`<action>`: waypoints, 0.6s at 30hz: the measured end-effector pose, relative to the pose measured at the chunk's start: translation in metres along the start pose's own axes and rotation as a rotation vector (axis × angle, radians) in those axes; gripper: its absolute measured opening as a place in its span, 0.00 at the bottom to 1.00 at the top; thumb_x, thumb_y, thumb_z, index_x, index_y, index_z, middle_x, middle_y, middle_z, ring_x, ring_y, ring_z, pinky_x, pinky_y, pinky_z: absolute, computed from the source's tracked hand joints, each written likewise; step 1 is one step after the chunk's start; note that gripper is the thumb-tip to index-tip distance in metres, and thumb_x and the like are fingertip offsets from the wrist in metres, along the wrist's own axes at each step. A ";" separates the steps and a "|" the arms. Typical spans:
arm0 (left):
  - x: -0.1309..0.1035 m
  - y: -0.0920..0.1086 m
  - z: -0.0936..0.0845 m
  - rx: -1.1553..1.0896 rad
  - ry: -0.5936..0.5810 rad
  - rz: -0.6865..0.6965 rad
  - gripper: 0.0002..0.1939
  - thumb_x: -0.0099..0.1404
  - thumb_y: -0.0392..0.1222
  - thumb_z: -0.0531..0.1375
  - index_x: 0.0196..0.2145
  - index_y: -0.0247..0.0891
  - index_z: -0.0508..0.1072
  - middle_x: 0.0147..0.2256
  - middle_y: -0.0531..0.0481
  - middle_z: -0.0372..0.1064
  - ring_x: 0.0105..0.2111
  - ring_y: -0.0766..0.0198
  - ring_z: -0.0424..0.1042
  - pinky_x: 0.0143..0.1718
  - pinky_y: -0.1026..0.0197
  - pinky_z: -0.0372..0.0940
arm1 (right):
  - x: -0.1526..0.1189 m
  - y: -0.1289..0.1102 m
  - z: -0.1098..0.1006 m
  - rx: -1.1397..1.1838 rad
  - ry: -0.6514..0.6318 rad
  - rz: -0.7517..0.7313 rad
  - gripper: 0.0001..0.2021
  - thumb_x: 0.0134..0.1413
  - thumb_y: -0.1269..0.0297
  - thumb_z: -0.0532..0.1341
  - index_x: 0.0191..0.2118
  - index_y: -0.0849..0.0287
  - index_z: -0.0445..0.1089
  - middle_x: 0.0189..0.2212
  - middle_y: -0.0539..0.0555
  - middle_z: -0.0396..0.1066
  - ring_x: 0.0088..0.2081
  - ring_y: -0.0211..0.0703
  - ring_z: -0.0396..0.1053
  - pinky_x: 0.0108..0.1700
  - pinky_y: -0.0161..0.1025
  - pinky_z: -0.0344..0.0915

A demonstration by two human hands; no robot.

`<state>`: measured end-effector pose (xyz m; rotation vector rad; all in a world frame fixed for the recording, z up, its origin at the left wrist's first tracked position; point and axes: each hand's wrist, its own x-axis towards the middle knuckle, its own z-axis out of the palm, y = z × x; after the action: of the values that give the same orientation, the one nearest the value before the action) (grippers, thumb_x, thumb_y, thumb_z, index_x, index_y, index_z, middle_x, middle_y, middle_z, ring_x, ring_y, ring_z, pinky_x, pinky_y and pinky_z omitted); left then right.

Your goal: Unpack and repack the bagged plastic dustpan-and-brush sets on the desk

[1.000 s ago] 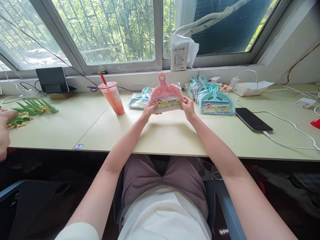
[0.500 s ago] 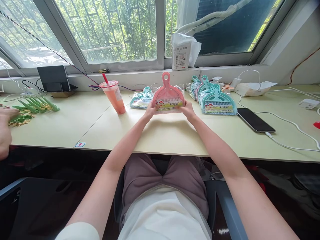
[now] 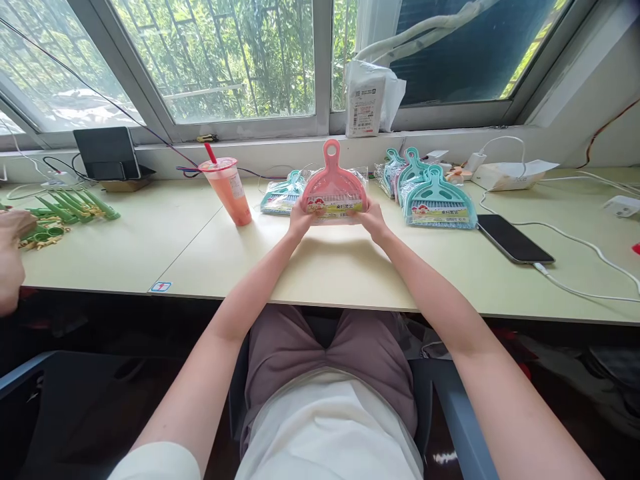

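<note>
1. Head view, and here we are: front and centre, the pink dustpan-and-brush set [image 3: 334, 181], handle up, facing the wearer at the middle of the table [image 3: 350, 283].
2. Both hands are on it! The left hand [image 3: 301, 221] grips the lower left corner, the right hand [image 3: 372, 220] the lower right, thumbs towards the front. Whether the bottom edge touches the tabletop or hangs just above it, I cannot tell.
3. So what's done? The set is firmly in a two-handed hold, clear plastic around it, printed label across the bristles. Brush and pan sit together as one packet, and no opening in the plastic can be made out.
4. Over to the right, a group of turquoise dustpan-and-brush sets [image 3: 440, 197] stands close together, labelled and wrapped. Behind the left hand lies another turquoise set [image 3: 281, 193], also in plastic.
5. What's left? My read: this pink one is mid-handling, in hand rather than set down among the others. How many packets have been dealt with, this view doesn't settle.
6. Around the action: a lidded drink cup [image 3: 231, 193] to the left, a smartphone [image 3: 515, 239] on its cable to the right, and at far left a co-worker's hand [image 3: 7, 257] beside some green pieces [image 3: 75, 205], its grip unclear.
</note>
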<state>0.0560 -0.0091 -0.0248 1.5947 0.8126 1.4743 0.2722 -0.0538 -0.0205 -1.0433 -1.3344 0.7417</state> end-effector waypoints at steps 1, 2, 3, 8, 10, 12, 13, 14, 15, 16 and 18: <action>0.001 -0.001 0.000 -0.019 -0.003 -0.011 0.33 0.44 0.44 0.74 0.48 0.37 0.71 0.45 0.43 0.76 0.49 0.47 0.75 0.52 0.47 0.70 | 0.000 0.000 0.000 -0.001 -0.002 0.003 0.24 0.37 0.62 0.69 0.46 0.59 0.73 0.43 0.55 0.78 0.48 0.54 0.75 0.51 0.50 0.72; 0.001 -0.002 -0.001 -0.025 -0.001 -0.022 0.34 0.43 0.44 0.74 0.48 0.37 0.71 0.45 0.43 0.76 0.49 0.47 0.75 0.52 0.47 0.70 | 0.000 -0.001 0.001 0.004 -0.006 0.007 0.24 0.37 0.62 0.69 0.46 0.59 0.73 0.43 0.55 0.78 0.48 0.54 0.75 0.51 0.50 0.72; 0.002 -0.002 -0.001 -0.021 0.006 -0.026 0.33 0.43 0.43 0.74 0.48 0.37 0.71 0.45 0.44 0.76 0.49 0.47 0.75 0.52 0.47 0.70 | -0.001 -0.002 0.000 0.013 -0.009 0.012 0.24 0.36 0.62 0.69 0.45 0.60 0.74 0.43 0.56 0.78 0.48 0.55 0.75 0.51 0.50 0.72; 0.005 -0.004 -0.003 0.032 0.030 -0.042 0.32 0.43 0.42 0.73 0.47 0.39 0.72 0.43 0.46 0.76 0.47 0.49 0.75 0.52 0.48 0.69 | -0.002 -0.009 -0.003 0.106 -0.058 0.086 0.25 0.35 0.60 0.70 0.44 0.61 0.74 0.43 0.58 0.78 0.47 0.56 0.75 0.51 0.53 0.73; 0.007 -0.004 -0.005 0.070 0.039 -0.062 0.32 0.43 0.42 0.73 0.47 0.39 0.72 0.43 0.47 0.77 0.47 0.49 0.75 0.53 0.48 0.68 | -0.003 -0.010 -0.005 0.169 -0.094 0.154 0.24 0.36 0.58 0.70 0.43 0.60 0.74 0.42 0.58 0.79 0.46 0.56 0.76 0.50 0.55 0.74; 0.009 -0.003 -0.006 0.088 0.036 -0.083 0.32 0.43 0.42 0.72 0.48 0.39 0.72 0.45 0.46 0.76 0.49 0.49 0.75 0.54 0.48 0.67 | -0.004 -0.010 -0.005 0.218 -0.118 0.187 0.24 0.37 0.57 0.70 0.43 0.61 0.74 0.42 0.59 0.79 0.47 0.57 0.77 0.50 0.56 0.75; 0.010 -0.002 -0.007 0.084 0.025 -0.094 0.32 0.44 0.41 0.71 0.49 0.38 0.72 0.46 0.45 0.76 0.50 0.49 0.75 0.55 0.48 0.67 | -0.004 -0.010 -0.005 0.229 -0.124 0.187 0.23 0.38 0.57 0.70 0.43 0.61 0.74 0.41 0.59 0.79 0.47 0.58 0.77 0.51 0.56 0.74; 0.010 -0.002 -0.007 0.075 0.010 -0.108 0.33 0.45 0.41 0.71 0.50 0.38 0.71 0.47 0.44 0.76 0.50 0.48 0.74 0.55 0.48 0.67 | -0.004 -0.010 -0.005 0.233 -0.128 0.180 0.23 0.38 0.57 0.70 0.43 0.61 0.75 0.41 0.59 0.79 0.48 0.58 0.76 0.52 0.56 0.74; 0.011 -0.001 -0.007 0.067 -0.008 -0.122 0.32 0.45 0.41 0.70 0.50 0.37 0.71 0.47 0.44 0.76 0.51 0.48 0.74 0.56 0.48 0.66 | -0.005 -0.009 -0.005 0.231 -0.132 0.170 0.22 0.39 0.57 0.70 0.43 0.60 0.75 0.41 0.59 0.79 0.49 0.57 0.76 0.53 0.55 0.73; 0.011 -0.001 -0.007 0.061 -0.023 -0.134 0.31 0.46 0.42 0.69 0.50 0.37 0.71 0.47 0.44 0.76 0.51 0.49 0.74 0.56 0.48 0.66 | -0.005 -0.009 -0.005 0.226 -0.136 0.160 0.22 0.40 0.58 0.70 0.43 0.60 0.75 0.42 0.58 0.80 0.49 0.57 0.76 0.54 0.54 0.73; 0.011 0.000 -0.008 0.069 -0.041 -0.142 0.28 0.49 0.42 0.68 0.49 0.38 0.72 0.46 0.45 0.76 0.51 0.48 0.73 0.57 0.47 0.65 | -0.004 -0.006 -0.005 0.211 -0.136 0.146 0.22 0.40 0.58 0.69 0.44 0.59 0.75 0.43 0.58 0.80 0.50 0.56 0.76 0.54 0.54 0.72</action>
<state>0.0493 0.0012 -0.0199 1.5783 0.9423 1.3215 0.2756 -0.0607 -0.0162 -0.9410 -1.2720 1.0549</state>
